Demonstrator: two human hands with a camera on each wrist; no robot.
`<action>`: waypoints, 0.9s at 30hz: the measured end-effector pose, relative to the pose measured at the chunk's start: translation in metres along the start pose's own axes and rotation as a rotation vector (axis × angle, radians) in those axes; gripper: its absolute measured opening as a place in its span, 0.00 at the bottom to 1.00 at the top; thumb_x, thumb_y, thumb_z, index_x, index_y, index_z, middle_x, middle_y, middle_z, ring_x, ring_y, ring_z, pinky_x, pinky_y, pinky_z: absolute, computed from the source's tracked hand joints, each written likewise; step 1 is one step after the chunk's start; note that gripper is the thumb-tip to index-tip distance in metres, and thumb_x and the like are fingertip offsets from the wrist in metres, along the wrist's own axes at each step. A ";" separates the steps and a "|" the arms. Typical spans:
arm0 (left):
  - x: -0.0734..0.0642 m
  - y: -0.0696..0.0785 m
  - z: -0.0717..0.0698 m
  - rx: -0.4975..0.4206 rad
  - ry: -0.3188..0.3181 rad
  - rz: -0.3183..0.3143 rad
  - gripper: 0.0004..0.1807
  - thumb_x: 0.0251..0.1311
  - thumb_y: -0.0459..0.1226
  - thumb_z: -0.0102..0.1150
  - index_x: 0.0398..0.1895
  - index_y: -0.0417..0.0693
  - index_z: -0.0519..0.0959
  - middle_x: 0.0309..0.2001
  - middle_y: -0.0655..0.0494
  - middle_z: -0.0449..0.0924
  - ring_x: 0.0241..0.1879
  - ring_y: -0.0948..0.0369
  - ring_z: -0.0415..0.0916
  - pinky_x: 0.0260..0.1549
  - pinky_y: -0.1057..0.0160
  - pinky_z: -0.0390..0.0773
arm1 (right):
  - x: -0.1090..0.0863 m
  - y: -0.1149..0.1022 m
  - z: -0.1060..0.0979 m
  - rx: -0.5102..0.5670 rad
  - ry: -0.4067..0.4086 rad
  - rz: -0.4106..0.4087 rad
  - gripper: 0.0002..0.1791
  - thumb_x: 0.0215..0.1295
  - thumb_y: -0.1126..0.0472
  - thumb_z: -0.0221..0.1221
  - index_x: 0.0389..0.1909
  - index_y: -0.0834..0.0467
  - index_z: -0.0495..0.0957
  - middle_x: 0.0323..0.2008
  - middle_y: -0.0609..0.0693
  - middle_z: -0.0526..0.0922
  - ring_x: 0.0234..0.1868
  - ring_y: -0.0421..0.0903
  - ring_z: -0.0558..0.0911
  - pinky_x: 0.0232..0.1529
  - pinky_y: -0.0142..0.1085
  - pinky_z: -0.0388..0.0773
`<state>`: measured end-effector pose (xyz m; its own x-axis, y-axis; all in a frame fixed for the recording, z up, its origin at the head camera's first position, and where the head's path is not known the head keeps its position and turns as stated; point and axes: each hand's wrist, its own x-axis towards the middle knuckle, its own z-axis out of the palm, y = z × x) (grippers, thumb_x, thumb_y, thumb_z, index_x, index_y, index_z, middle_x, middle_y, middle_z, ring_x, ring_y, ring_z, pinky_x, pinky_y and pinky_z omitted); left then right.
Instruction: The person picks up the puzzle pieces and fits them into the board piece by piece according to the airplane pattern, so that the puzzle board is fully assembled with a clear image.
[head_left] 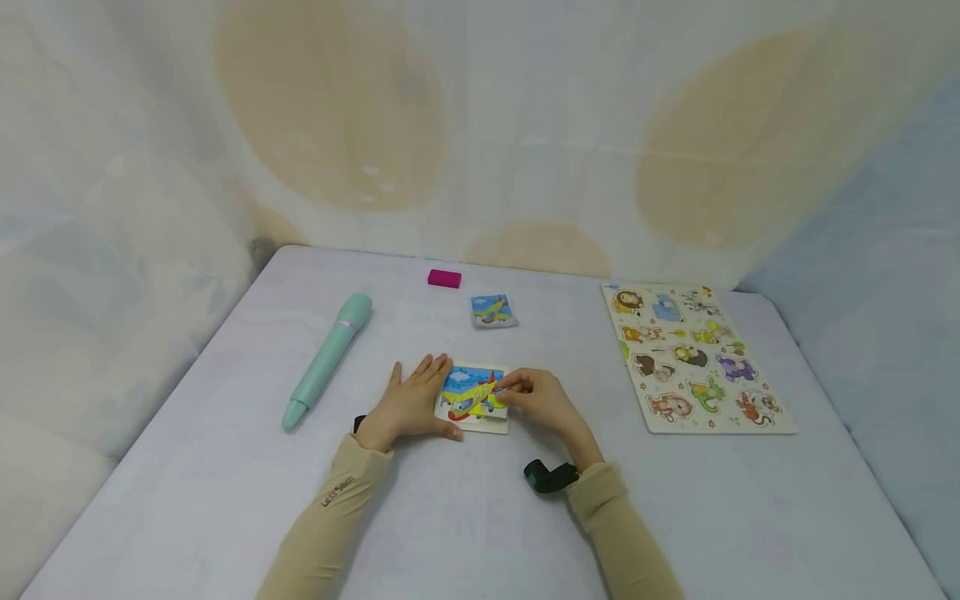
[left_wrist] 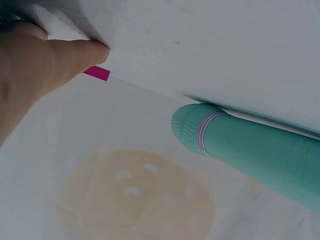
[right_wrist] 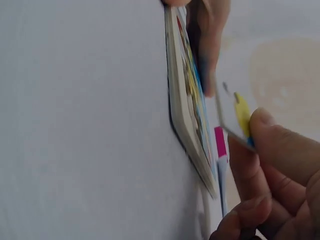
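Observation:
A small wooden puzzle board [head_left: 471,423] with a yellow airplane picture lies mid-table. Along its left side rests my left hand [head_left: 411,402], fingers extended toward the far corner and thumb near the front edge. My right hand [head_left: 542,400] pinches a puzzle piece [head_left: 495,409] between thumb and fingertips at the board's right side. In the right wrist view this puzzle piece [right_wrist: 235,115] is tilted, raised off the board, with yellow and blue on it. Part of the board's picture is hidden beneath the piece in the head view.
Behind the board lies a small airplane picture card [head_left: 493,311], with a magenta block [head_left: 445,278] farther back. A mint-green microphone-shaped pen [head_left: 324,367] lies on the left. At the right is a large animal puzzle board [head_left: 693,367]. Fabric curtains [head_left: 525,125] surround the table.

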<state>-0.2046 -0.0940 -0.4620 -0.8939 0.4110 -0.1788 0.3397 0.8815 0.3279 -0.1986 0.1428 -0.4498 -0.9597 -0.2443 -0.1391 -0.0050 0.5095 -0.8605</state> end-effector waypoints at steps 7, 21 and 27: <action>-0.003 0.002 -0.003 -0.015 0.002 0.001 0.68 0.37 0.66 0.70 0.77 0.46 0.48 0.78 0.52 0.44 0.78 0.50 0.38 0.69 0.31 0.34 | -0.001 -0.003 0.013 -0.080 0.007 0.010 0.05 0.60 0.61 0.65 0.36 0.57 0.83 0.29 0.48 0.83 0.30 0.40 0.76 0.33 0.30 0.71; -0.004 0.005 -0.005 -0.003 0.003 0.004 0.67 0.38 0.66 0.71 0.77 0.46 0.48 0.78 0.51 0.45 0.78 0.50 0.38 0.69 0.31 0.35 | -0.004 -0.007 0.021 -0.227 0.087 0.001 0.09 0.55 0.62 0.68 0.36 0.57 0.81 0.30 0.49 0.72 0.32 0.44 0.70 0.32 0.33 0.64; -0.003 0.005 -0.004 -0.001 -0.007 -0.006 0.67 0.38 0.66 0.71 0.77 0.47 0.47 0.79 0.52 0.44 0.78 0.51 0.38 0.69 0.31 0.35 | -0.006 -0.003 0.009 -0.158 0.017 -0.018 0.12 0.60 0.59 0.64 0.44 0.56 0.80 0.34 0.49 0.77 0.34 0.43 0.73 0.35 0.32 0.68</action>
